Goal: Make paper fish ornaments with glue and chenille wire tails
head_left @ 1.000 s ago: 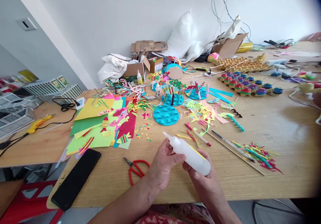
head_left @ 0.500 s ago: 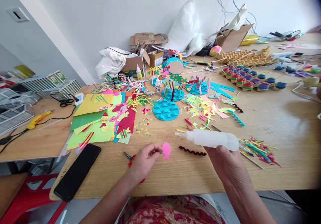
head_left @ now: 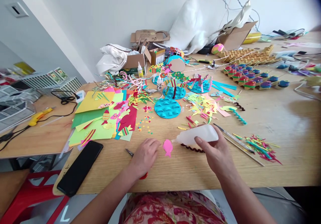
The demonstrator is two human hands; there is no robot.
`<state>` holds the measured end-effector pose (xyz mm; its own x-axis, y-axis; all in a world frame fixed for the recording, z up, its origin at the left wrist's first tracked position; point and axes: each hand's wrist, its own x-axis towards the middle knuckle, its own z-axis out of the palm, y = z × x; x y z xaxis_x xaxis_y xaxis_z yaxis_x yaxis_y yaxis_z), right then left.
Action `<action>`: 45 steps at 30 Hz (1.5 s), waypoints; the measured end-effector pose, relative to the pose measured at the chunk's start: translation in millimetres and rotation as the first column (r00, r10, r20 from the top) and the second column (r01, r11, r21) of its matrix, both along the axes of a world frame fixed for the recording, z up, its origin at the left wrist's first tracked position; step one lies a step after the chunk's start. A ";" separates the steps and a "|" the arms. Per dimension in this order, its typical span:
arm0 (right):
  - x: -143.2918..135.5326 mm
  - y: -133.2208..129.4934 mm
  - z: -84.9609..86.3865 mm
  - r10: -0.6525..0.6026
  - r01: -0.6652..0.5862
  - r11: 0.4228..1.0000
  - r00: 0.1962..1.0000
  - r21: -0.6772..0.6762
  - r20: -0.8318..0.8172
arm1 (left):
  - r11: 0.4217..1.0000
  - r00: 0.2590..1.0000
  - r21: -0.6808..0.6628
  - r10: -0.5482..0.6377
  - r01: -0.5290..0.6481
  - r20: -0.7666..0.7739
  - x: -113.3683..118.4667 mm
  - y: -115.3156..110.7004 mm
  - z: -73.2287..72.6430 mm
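In the head view my right hand (head_left: 217, 153) is wrapped round a white squeeze glue bottle (head_left: 198, 134). The bottle lies nearly sideways and tilts down to the left. Its nozzle points at the right edge of a pink paper fish (head_left: 168, 147); whether they touch I cannot tell. My left hand (head_left: 146, 154) rests palm down just left of the fish, apart from it, with nothing visible in its fingers. Red-handled scissors (head_left: 129, 152) lie partly hidden under that hand. Beneath the bottle is a dark brown wavy pipe cleaner (head_left: 191, 148).
A black phone (head_left: 80, 167) lies at the front left, below stacked coloured paper (head_left: 87, 130). Blue scalloped discs (head_left: 167, 108) and paper scraps (head_left: 203, 103) fill the middle. To the right are a paintbrush (head_left: 234, 137), a thin stick (head_left: 245, 151) and painted egg-carton pieces (head_left: 255, 77).
My left hand has let go of the pink fish, which now lies on the table. My right hand has brought the glue bottle left and down, its nozzle now beside the fish.
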<state>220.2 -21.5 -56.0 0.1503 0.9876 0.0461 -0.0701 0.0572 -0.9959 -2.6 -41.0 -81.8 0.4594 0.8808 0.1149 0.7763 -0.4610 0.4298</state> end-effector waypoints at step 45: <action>21.1 3.6 -16.8 -0.104 0.108 0.994 0.817 -0.028 -0.567 | 0.933 0.944 -0.282 0.279 -0.224 0.176 5.6 41.0 -9.0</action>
<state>241.3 -17.9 -72.9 0.2552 0.9640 -0.0748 -0.6150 0.1021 -0.7819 3.0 0.0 -90.9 0.2087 0.9762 -0.0590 0.7313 -0.1158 0.6722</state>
